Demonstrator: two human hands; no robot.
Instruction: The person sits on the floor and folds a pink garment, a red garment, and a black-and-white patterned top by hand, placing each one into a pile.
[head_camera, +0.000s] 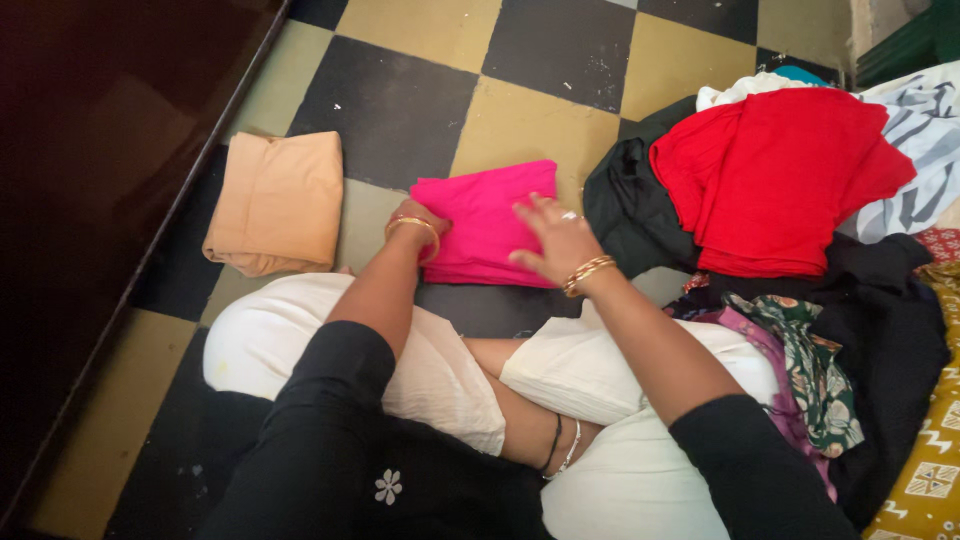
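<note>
Both hands lay on the folded pink cloth (487, 222), which sat on the checkered floor (540, 60) straight ahead of the crossed legs in cream trousers (590, 375). From my remote seat I saw the left hand (415, 222) at the cloth's left edge, fingers curled and tucked partly under or against the fabric; how firmly it gripped I could not tell. The right hand (555, 238) rested flat on the cloth's right half, fingers spread and pressing down, not clamped around anything. Gold bangles (588, 272) circled both wrists.

Left of the pink cloth, near but not touching it, lay a folded peach garment (280, 200), its far side close to a dark wooden surface (90, 140) running along that edge of the view. Right of the pink cloth spread a heap of loose clothes: black fabric (625, 200) just beside the cloth, a red garment (780, 180) on top of the black, and a grey-and-white patterned piece (925, 140) beyond that. Nearer than the red garment, a floral green-and-pink cloth (800, 345) lay against the right knee, and a mustard patterned fabric (930, 460) lay farthest from the pink cloth.
</note>
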